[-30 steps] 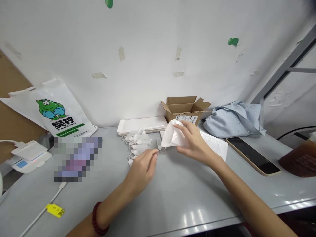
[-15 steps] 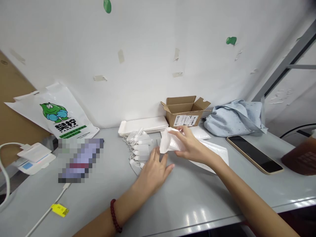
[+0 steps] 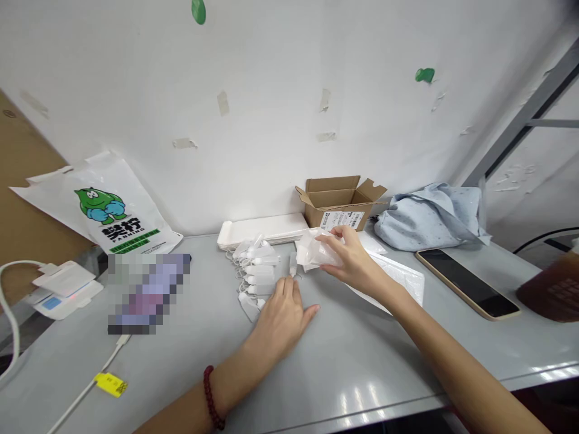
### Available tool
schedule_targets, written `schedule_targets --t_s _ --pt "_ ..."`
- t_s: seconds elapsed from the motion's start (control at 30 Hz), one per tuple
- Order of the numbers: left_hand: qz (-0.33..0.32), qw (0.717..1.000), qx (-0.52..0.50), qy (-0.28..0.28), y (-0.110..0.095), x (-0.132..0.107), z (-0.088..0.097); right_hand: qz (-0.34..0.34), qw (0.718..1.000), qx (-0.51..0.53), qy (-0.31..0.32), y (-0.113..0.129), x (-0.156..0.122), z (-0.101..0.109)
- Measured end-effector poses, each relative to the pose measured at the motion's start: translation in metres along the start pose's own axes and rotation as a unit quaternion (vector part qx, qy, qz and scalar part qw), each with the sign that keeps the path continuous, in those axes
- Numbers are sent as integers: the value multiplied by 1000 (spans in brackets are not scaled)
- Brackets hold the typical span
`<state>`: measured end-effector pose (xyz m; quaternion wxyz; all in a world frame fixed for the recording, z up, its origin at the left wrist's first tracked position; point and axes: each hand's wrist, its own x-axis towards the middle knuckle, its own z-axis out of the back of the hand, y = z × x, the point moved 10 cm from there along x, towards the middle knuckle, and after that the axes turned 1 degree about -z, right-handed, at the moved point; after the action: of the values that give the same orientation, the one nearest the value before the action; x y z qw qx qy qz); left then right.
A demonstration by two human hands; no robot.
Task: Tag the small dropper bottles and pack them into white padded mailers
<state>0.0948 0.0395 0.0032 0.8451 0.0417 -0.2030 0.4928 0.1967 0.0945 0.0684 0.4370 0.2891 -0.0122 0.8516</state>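
Note:
My right hand [image 3: 348, 260] is closed on a small white plastic bag [image 3: 313, 252], holding it just above the grey table [image 3: 335, 361]. My left hand [image 3: 281, 313] lies flat on the table with its fingers spread, its fingertips touching a pile of small white tagged pieces [image 3: 256, 271]. A thin clear piece [image 3: 292, 265] stands between the two hands. A flat white padded bag [image 3: 398, 278] lies under my right forearm.
An open cardboard box [image 3: 339, 199] and a stack of white trays [image 3: 262, 230] stand at the wall. A light blue cloth [image 3: 429, 216] and a phone [image 3: 465, 283] lie to the right. At left are a printed plastic bag [image 3: 108, 208], a white device [image 3: 61, 286] and a cable [image 3: 81, 389].
My left hand has opened from a pinch and settled flat beside the pile. My right hand has brought the white bag lower and slightly nearer the box.

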Motion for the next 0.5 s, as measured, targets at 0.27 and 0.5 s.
schedule_targets --t_s 0.27,0.5 --pt "-40 999 -20 -25 -3 -3 21 -3 1000 6 21 -1 0 -5" --pt "89 955 -206 -194 40 -10 92 -7 999 -14 31 -3 0 -5"
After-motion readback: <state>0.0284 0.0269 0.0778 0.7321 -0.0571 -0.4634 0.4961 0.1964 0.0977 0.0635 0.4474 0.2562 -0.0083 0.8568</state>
